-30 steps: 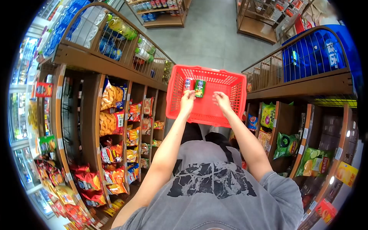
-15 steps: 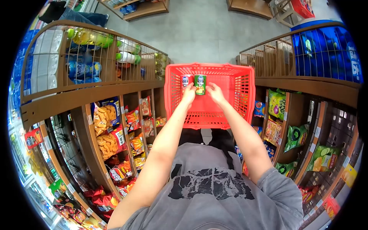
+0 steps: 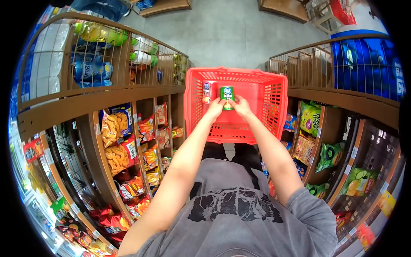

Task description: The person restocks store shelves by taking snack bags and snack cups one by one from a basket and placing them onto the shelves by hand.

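A red shopping basket (image 3: 192, 124) is in front of my body. Inside it is a small green canister (image 3: 227, 91) with a blue round logo, its label facing up at me. My left hand (image 3: 216, 107) closes on the canister's lower left side, and my right hand (image 3: 240, 106) grips the lower right side. The fingertips of both hands nearly meet across its lower part. Left of it in the basket, a red-and-white canister (image 3: 207, 91) of similar size lies apart from my hands, near the basket's left wall.
Shelves of snack bags flank me, with fried snacks (image 3: 117, 159) on the left and green chip bags (image 3: 330, 154) on the right. Wire racks hold drink bottles (image 3: 102, 36) at left and blue packs (image 3: 364, 60) at right. A person's jeans-clad leg (image 3: 100, 8) shows at upper left.
The green canister has shifted right and slightly toward me, away from the red-and-white one. My right hand has closed in from beside it to grip it; my left hand moved right with it.
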Demonstrator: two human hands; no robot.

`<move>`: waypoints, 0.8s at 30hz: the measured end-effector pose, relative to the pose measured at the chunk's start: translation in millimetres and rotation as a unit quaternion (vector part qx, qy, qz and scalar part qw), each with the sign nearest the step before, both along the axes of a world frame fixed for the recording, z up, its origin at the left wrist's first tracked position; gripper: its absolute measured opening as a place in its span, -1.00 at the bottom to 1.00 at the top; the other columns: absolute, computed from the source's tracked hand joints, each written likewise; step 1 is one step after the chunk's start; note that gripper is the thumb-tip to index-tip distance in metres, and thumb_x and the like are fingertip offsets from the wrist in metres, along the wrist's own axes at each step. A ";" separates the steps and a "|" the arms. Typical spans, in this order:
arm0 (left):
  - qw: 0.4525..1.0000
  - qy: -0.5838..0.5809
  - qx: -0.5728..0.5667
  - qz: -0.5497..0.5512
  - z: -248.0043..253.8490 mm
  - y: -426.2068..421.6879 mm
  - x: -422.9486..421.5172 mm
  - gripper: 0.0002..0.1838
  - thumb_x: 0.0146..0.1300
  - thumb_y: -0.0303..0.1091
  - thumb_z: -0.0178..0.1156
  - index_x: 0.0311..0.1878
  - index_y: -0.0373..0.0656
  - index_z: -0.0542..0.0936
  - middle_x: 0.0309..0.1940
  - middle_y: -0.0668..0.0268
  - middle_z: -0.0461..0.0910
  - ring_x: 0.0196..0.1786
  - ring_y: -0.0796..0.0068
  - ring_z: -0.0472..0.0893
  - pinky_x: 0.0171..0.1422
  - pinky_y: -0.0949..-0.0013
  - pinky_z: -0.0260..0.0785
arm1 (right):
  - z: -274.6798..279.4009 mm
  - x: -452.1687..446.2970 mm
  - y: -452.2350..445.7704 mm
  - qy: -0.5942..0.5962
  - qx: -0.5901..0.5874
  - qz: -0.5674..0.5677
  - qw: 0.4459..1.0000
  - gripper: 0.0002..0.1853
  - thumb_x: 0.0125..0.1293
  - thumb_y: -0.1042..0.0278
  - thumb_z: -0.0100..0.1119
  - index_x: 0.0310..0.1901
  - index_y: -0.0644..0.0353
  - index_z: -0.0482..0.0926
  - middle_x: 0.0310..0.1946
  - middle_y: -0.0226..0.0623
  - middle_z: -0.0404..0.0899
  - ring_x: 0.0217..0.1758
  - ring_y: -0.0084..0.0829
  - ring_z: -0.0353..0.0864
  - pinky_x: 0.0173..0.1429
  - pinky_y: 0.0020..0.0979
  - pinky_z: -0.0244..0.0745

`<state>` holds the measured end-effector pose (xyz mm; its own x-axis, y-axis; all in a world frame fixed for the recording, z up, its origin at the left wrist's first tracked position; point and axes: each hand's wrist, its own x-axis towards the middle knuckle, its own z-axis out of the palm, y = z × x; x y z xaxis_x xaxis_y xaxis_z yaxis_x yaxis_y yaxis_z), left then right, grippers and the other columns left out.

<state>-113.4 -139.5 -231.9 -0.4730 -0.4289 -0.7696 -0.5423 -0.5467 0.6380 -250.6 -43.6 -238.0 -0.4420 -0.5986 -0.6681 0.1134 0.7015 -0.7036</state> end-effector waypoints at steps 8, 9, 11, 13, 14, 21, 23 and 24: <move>0.989 0.059 -0.087 0.104 74.7 25.8 1.0 -0.45 0.40 -0.08 0.22 0.22 -0.32 0.38 0.09 0.10 0.53 0.16 0.39 0.52 0.23 0.32 0.37 | 85.6 -10.2 22.9 -0.015 -0.126 0.042 0.991 -0.30 0.20 0.17 0.45 0.26 0.35 0.35 0.17 -0.07 0.52 0.22 -0.28 0.53 0.25 -0.29 0.51; 0.987 0.066 -0.096 0.111 86.9 29.4 0.8 -0.45 0.40 -0.08 0.22 0.22 -0.32 0.38 0.09 0.10 0.53 0.16 0.39 0.52 0.23 0.32 0.37 | 96.0 -13.0 25.9 -0.002 -0.146 0.052 0.988 -0.31 0.22 0.18 0.44 0.25 0.35 0.35 0.18 -0.06 0.50 0.24 -0.27 0.52 0.26 -0.27 0.50; 0.984 0.093 -0.096 0.122 110.1 37.9 0.2 -0.44 0.39 -0.07 0.23 0.23 -0.31 0.37 0.09 0.10 0.53 0.16 0.38 0.53 0.23 0.33 0.37 | 115.7 -18.4 31.0 -0.034 -0.167 0.050 0.984 -0.34 0.23 0.19 0.43 0.24 0.35 0.35 0.19 -0.05 0.50 0.25 -0.27 0.52 0.27 -0.26 0.49; 0.977 0.112 -0.098 0.152 128.1 48.9 -1.6 -0.44 0.38 -0.07 0.24 0.22 -0.30 0.37 0.08 0.12 0.54 0.13 0.41 0.54 0.23 0.35 0.38 | 138.0 -21.7 39.4 -0.067 -0.182 0.050 0.980 -0.36 0.25 0.20 0.41 0.23 0.35 0.36 0.19 -0.04 0.49 0.25 -0.26 0.51 0.28 -0.25 0.49; 0.973 0.120 -0.107 0.163 136.9 52.5 -2.7 -0.39 0.37 -0.08 0.25 0.27 -0.33 0.34 0.10 0.06 0.54 0.16 0.38 0.54 0.23 0.33 0.39 | 148.8 -23.2 41.7 -0.060 -0.192 0.052 0.978 -0.36 0.27 0.21 0.39 0.26 0.36 0.34 0.19 -0.02 0.49 0.25 -0.26 0.52 0.28 -0.24 0.49; 0.933 0.244 -0.167 0.206 199.5 87.4 18.2 -0.38 0.36 -0.24 0.26 0.38 -0.33 0.32 0.13 0.14 0.56 0.18 0.43 0.53 0.26 0.35 0.38 | 203.8 -20.7 50.0 -0.044 -0.289 0.163 0.942 -0.31 0.34 0.25 0.31 0.40 0.30 0.23 0.19 -0.04 0.49 0.20 -0.28 0.54 0.22 -0.28 0.51; 0.920 0.240 -0.192 0.242 219.0 95.6 30.8 -0.41 0.35 -0.28 0.27 0.36 -0.32 0.35 0.16 0.14 0.55 0.21 0.40 0.52 0.30 0.33 0.36 | 220.6 -10.3 45.6 -0.067 -0.324 0.196 0.923 -0.33 0.35 0.29 0.29 0.40 0.28 0.23 0.23 -0.01 0.46 0.26 -0.26 0.50 0.26 -0.25 0.48; 0.914 0.231 -0.219 0.254 233.5 98.7 37.9 -0.40 0.35 -0.28 0.27 0.37 -0.32 0.35 0.19 0.13 0.53 0.24 0.39 0.50 0.32 0.32 0.35 | 226.7 -4.1 41.2 -0.067 -0.333 0.209 0.917 -0.33 0.35 0.30 0.28 0.41 0.28 0.22 0.24 -0.01 0.45 0.28 -0.24 0.48 0.28 -0.24 0.46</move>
<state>-75.6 -40.7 1.7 -0.3590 -0.9017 -0.2410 0.0925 -0.2913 0.9522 -254.7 -2.4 -11.2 -0.0217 -0.9920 -0.1243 0.0482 0.1231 -0.9912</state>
